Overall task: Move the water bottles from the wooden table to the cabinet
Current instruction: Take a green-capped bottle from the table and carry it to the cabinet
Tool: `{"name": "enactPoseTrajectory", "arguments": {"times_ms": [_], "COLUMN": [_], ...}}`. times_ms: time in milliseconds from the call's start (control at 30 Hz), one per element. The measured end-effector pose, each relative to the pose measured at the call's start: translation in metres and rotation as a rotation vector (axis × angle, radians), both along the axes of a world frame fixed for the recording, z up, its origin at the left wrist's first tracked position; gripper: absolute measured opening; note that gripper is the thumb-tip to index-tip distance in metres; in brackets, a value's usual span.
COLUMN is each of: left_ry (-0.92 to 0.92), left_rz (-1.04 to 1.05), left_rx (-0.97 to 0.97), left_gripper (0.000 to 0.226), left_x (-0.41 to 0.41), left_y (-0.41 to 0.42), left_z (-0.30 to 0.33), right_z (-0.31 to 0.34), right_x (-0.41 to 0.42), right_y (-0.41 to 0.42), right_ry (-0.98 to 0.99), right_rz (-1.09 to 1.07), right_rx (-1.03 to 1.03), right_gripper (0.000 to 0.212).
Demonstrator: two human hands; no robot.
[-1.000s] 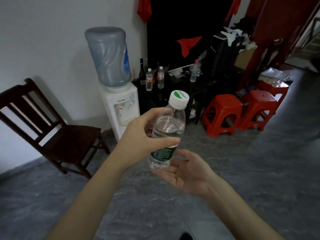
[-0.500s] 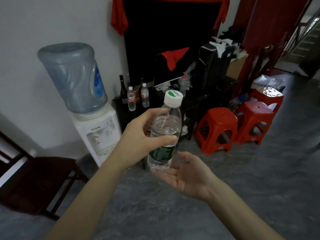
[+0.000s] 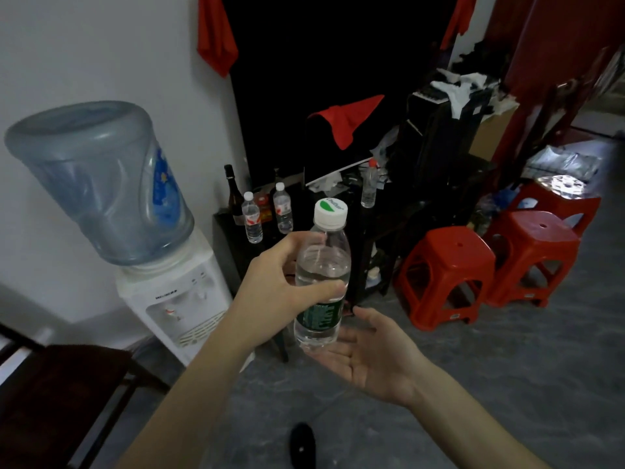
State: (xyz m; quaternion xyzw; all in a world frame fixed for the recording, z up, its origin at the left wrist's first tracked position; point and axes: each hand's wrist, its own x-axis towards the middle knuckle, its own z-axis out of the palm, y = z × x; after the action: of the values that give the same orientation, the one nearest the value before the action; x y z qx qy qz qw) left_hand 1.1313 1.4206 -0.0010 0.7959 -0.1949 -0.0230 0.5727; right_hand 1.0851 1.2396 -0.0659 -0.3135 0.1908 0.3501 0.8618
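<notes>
Gripping a water bottle [image 3: 321, 275] upright at mid-body, left hand [image 3: 280, 292] curled round it above the grey floor [image 3: 507, 384]. Under its base, right hand [image 3: 375, 353] spread flat, palm up, fingers relaxed. Beyond, on the dark cabinet [image 3: 230, 245] near its left edge, two small bottles [image 3: 252, 218] beside a water dispenser [image 3: 176, 299].

Held water bottle [image 3: 322, 265]: clear glossy plastic, smooth; white matt plastic cap [image 3: 330, 211]; dark green printed label [image 3: 319, 314], slight sheen. Dispenser jug [image 3: 98, 181]: translucent blue-grey plastic, glossy. Dispenser body [image 3: 176, 299]: white plastic, smooth. Stools [image 3: 446, 275]: red moulded plastic, shiny tops. Floor [image 3: 507, 384]: grey mottled stone-like, matt. Chair [image 3: 61, 394]: dark wood. Red draped pieces [image 3: 216, 32]: cloth, matt. Wine bottle [image 3: 233, 194]: dark glossy glass. Box [image 3: 487, 137]: brown cardboard, matt.
</notes>
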Motion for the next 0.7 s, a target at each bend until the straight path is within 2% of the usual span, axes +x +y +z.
{"name": "enactPoseTrajectory", "arguments": {"times_ms": [67,467,700], "left_ry": [-0.001,-0.037,0.010], "left_rz": [-0.013,-0.041,-0.061], "left_rx": [0.005,0.043,0.035], "left_gripper": [0.060,0.058,0.059], "left_x": [0.030,0.236,0.325], "left_y": [-0.005,-0.009,-0.022], "left_z": [-0.005,-0.005,-0.020], "right_z": [-0.005,-0.002,-0.016], "right_x": [0.029,0.248,0.334], "right_y": [-0.004,0.001,-0.007], "right_ry": [0.019,0.092,0.194], "right_rz": [0.007,-0.044,-0.083], "right_rx": [0.005,-0.104,-0.093], "right_gripper": [0.061,0.066,0.068]}}
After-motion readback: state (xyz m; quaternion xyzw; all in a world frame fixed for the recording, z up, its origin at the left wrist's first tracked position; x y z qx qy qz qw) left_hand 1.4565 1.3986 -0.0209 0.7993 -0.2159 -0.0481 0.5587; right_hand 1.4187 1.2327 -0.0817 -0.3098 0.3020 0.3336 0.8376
